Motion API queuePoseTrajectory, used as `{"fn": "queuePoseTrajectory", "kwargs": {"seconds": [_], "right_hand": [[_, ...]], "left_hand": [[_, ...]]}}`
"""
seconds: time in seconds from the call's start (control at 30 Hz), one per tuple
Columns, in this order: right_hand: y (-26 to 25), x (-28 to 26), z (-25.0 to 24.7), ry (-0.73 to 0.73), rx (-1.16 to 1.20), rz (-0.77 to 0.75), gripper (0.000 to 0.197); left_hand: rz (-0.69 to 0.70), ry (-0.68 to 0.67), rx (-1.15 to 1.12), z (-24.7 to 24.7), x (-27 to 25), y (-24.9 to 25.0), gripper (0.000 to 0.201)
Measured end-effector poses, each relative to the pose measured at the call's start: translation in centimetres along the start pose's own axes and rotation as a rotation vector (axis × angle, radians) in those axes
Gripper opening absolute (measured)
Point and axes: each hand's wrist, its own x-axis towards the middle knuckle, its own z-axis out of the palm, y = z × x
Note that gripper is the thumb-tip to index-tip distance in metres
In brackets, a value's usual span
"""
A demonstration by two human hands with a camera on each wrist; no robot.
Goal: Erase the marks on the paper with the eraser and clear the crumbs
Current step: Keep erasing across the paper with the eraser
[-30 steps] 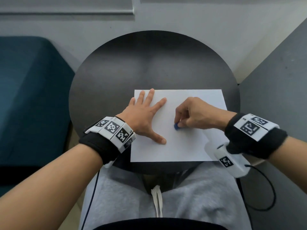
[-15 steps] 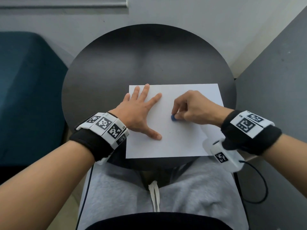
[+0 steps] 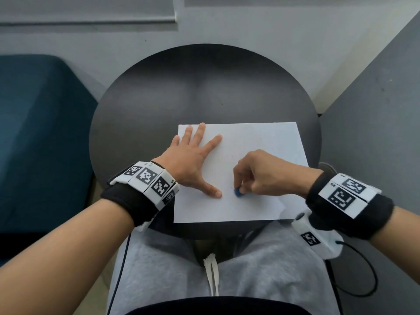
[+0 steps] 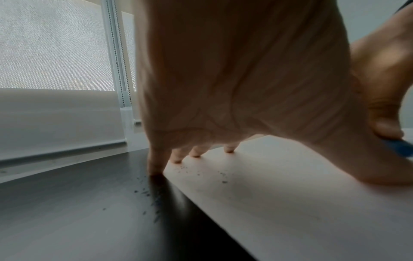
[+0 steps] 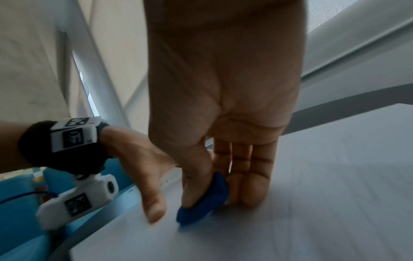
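A white sheet of paper (image 3: 261, 142) lies on the near half of the round dark table (image 3: 141, 105). My left hand (image 3: 193, 162) lies flat on the sheet's left part, fingers spread, thumb pointing right. My right hand (image 3: 256, 173) pinches a small blue eraser (image 3: 238, 192) between thumb and fingers and presses it onto the paper, just right of the left thumb. In the right wrist view the eraser (image 5: 201, 203) touches the paper (image 5: 312, 194) under the thumb. Dark crumbs (image 4: 221, 176) lie on the paper (image 4: 290, 203) and on the table (image 4: 67, 211) by its left edge.
A teal seat (image 3: 34, 133) stands to the left of the table. A grey wall panel (image 3: 375, 133) rises on the right. My grey-trousered lap (image 3: 204, 269) sits under the table's near edge. A black cable (image 3: 363, 280) hangs by the right wrist.
My right hand has drawn the eraser toward me across the paper, nearer the left thumb. The left hand stays flat on the sheet.
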Motion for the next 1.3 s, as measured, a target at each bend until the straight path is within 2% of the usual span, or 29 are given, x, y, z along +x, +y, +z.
{"fn": "queuePoseTrajectory", "kwargs": {"seconds": [0.17, 0.3, 0.33, 0.47, 0.5, 0.63, 0.8, 0.93, 1.1, 1.23, 1.3], "right_hand": [[-0.2, 1.3, -0.5, 0.191, 0.071, 0.005, 0.007], [-0.4, 0.1, 0.2, 0.0, 0.001, -0.01, 0.011], [-0.5, 0.2, 0.1, -0.004, -0.015, -0.005, 0.011], [0.4, 1.1, -0.4, 0.221, 0.033, 0.032, 0.009], [0.6, 0.9, -0.2, 0.235, 0.056, 0.035, 0.009], [0.3, -0.3, 0.4, 0.069, 0.036, 0.033, 0.01], [1.2, 0.4, -0.1, 0.248, 0.111, 0.064, 0.008], [1.2, -0.4, 0.3, 0.115, 0.092, 0.045, 0.012], [1.5, 0.3, -0.1, 0.276, 0.124, 0.063, 0.01], [1.5, -0.7, 0.5, 0.134, 0.114, 0.048, 0.013], [1.6, -0.2, 0.2, 0.171, 0.1, 0.053, 0.012]], "left_hand": [[0.001, 0.004, 0.001, -0.1, -0.1, 0.0, 0.14], [0.001, 0.002, -0.004, 0.0, -0.2, 0.0, 0.139], [0.001, 0.001, -0.003, 0.0, -0.2, 0.0, 0.139], [0.003, 0.003, 0.0, -0.1, -0.1, 0.0, 0.139], [0.005, 0.003, 0.002, -0.2, -0.1, 0.0, 0.14], [0.005, 0.005, -0.01, 0.0, -0.1, 0.0, 0.14], [0.004, 0.005, -0.014, 0.0, 0.0, 0.0, 0.14], [0.005, 0.003, -0.011, 0.0, -0.1, 0.0, 0.14], [0.004, -0.003, -0.022, -0.1, -0.1, 0.0, 0.139], [0.004, -0.003, -0.02, 0.0, 0.0, -0.1, 0.14], [0.003, -0.002, -0.02, 0.0, 0.0, -0.1, 0.14]]}}
